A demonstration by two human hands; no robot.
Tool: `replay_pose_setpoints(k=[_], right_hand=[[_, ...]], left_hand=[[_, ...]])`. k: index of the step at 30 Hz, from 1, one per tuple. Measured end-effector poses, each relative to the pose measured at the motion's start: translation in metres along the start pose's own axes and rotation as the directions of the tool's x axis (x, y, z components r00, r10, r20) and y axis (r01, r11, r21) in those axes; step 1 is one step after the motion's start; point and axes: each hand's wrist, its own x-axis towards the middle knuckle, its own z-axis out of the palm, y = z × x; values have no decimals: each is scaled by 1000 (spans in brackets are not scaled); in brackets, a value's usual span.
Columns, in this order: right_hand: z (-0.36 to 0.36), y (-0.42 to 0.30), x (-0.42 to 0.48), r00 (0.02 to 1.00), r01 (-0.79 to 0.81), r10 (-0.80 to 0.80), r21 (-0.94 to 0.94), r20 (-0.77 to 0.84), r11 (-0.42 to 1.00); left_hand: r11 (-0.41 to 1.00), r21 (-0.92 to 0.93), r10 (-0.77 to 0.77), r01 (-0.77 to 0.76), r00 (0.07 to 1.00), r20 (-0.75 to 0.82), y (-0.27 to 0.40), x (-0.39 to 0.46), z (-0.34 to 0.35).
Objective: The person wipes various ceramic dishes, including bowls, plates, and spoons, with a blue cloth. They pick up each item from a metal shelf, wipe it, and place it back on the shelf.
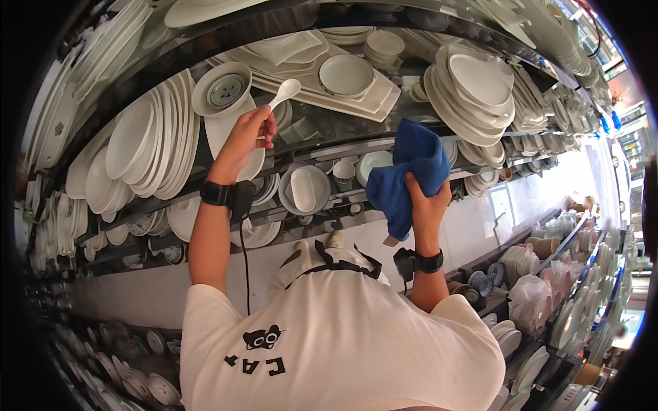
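Observation:
Between thumb and fingers, my left hand [252, 134] grips a white ceramic soup spoon [286, 92] by its handle, bowl pointing up and away. It is over the front of a dark shelf, just right of a round bowl [201, 97] with a smaller patterned dish [226, 91] inside. My right hand [430, 205] clutches a crumpled blue cloth [419, 159] near the shelf's front edge. Beyond the spoon lie stacked angular white platters [378, 105], with a round dark-rimmed dish [346, 75] on top. The spoon and the cloth are well apart.
Large white plates [169, 133] lean in a row at left; shaped plates [480, 77] are piled at right. The lower shelf holds an oblong dish [304, 190] in a grey bowl and a small cup [344, 171]. Crowded crockery racks [532, 298] stand behind me. A black cable [245, 267] hangs from my left wrist.

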Motion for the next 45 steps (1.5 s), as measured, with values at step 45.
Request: replay_pose_setpoints(k=[45], right_hand=[[-17, 55, -7, 957, -126, 149, -109, 247, 986]], left_hand=[[712, -659, -275, 241, 960, 54, -140, -18, 56]])
